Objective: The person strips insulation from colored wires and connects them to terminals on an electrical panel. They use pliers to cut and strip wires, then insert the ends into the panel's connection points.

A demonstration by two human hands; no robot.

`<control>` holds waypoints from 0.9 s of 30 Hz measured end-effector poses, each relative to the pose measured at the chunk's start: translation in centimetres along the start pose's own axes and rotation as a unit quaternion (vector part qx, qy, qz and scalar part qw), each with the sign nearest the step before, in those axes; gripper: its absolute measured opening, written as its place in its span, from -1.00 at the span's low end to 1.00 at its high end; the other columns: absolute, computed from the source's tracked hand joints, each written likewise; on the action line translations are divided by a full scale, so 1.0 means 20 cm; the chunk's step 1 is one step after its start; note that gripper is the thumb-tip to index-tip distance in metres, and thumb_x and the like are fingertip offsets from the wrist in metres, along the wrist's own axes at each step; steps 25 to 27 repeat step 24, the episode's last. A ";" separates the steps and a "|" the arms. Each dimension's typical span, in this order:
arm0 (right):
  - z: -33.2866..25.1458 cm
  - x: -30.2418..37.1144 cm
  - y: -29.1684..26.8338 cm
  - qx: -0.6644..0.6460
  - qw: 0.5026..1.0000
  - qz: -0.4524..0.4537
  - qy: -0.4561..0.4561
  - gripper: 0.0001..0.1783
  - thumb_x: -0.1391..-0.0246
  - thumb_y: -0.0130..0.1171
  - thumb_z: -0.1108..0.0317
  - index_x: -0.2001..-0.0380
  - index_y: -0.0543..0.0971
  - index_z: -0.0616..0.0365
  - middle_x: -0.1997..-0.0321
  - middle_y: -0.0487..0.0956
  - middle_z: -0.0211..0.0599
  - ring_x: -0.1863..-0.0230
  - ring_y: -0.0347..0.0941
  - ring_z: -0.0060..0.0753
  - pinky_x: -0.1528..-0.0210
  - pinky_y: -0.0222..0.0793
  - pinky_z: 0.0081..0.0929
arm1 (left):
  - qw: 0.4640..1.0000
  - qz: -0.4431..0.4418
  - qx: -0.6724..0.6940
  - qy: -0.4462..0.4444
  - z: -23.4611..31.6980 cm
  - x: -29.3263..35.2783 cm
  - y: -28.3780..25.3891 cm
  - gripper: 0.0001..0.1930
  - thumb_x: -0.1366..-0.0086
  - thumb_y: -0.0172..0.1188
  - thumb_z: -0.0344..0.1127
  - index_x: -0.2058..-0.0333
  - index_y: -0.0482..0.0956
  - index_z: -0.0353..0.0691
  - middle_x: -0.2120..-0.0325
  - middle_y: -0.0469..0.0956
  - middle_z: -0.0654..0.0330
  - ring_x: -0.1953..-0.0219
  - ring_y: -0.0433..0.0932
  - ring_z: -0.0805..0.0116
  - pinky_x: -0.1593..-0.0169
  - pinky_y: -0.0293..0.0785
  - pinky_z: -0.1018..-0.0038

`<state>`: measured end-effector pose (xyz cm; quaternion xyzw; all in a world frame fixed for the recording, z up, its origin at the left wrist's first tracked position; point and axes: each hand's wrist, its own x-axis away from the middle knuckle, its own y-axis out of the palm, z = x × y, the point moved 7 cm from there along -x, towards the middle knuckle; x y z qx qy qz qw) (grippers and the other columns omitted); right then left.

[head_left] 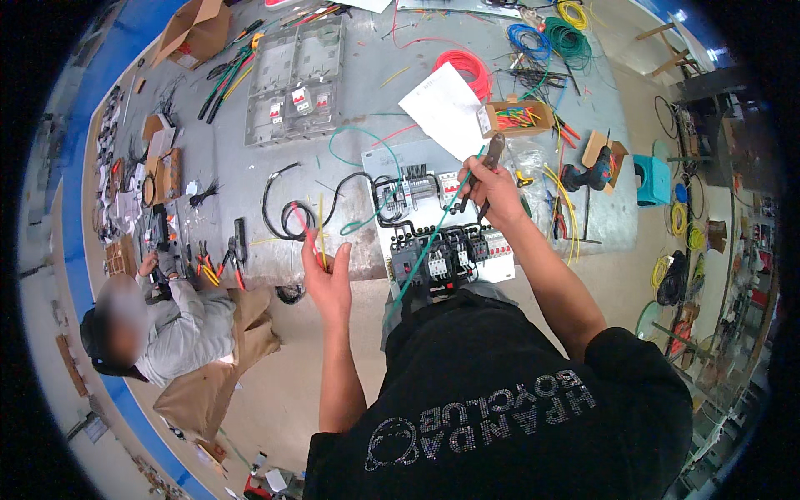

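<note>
My left hand (330, 287) is raised at the table's front edge, its fingers closed around a thin red wire and a yellow wire (322, 212) that stand up from it. My right hand (493, 193) grips dark-handled pliers (494, 152) above the right side of a mounting plate (373, 160). The exact kind of pliers is hard to make out. A long green wire (427, 248) runs from beside that hand down across the plate toward my lap. Contactors (438, 265), breakers (498, 243) and a terminal strip (417, 190) sit on the plate, joined by black wiring.
A black cable coil (297, 218) lies left of the plate. White paper (446, 108), a box of coloured wires (518, 118), a red wire coil (463, 71) and a cordless drill (590, 173) are beyond and right. A clear enclosure (292, 83) stands far left. Another person (187, 321) works at left.
</note>
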<state>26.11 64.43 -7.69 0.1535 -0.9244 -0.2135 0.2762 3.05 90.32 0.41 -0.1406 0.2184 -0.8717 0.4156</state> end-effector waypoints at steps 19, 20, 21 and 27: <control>0.51 -0.21 0.06 0.090 0.977 -0.042 0.189 -0.78 -0.25 0.23 0.22 0.21 0.54 0.14 0.42 0.52 -0.42 0.49 0.47 -0.55 0.37 0.54 -0.42 | 0.951 0.083 0.272 0.120 0.89 -0.78 -0.58 -0.69 -0.44 0.13 -0.11 0.31 0.56 -0.27 0.68 0.22 0.45 0.68 0.06 0.69 0.59 -0.07 0.62; 0.51 -0.23 0.09 0.091 0.977 -0.043 0.189 -0.78 -0.24 0.24 0.23 0.21 0.54 0.13 0.42 0.52 -0.41 0.50 0.46 -0.54 0.38 0.54 -0.42 | 0.947 0.059 0.284 0.139 0.95 -0.81 -0.61 -0.71 -0.44 0.13 -0.11 0.29 0.56 -0.25 0.67 0.21 0.45 0.67 0.05 0.69 0.60 -0.07 0.62; 0.50 -0.24 0.13 0.093 0.976 -0.050 0.190 -0.78 -0.23 0.24 0.23 0.22 0.53 0.14 0.42 0.52 -0.40 0.50 0.47 -0.52 0.40 0.54 -0.43 | 0.942 0.034 0.295 0.158 1.00 -0.84 -0.63 -0.72 -0.45 0.12 -0.12 0.27 0.55 -0.24 0.67 0.21 0.45 0.67 0.05 0.70 0.60 -0.07 0.62; 0.50 -0.27 0.23 0.095 0.975 -0.064 0.189 -0.78 -0.21 0.25 0.24 0.24 0.53 0.15 0.42 0.53 -0.38 0.52 0.48 -0.49 0.46 0.55 -0.46 | 0.934 0.024 0.307 0.180 1.08 -0.83 -0.66 -0.72 -0.45 0.11 -0.13 0.21 0.53 -0.27 0.69 0.19 0.46 0.68 0.05 0.66 0.62 -0.03 0.57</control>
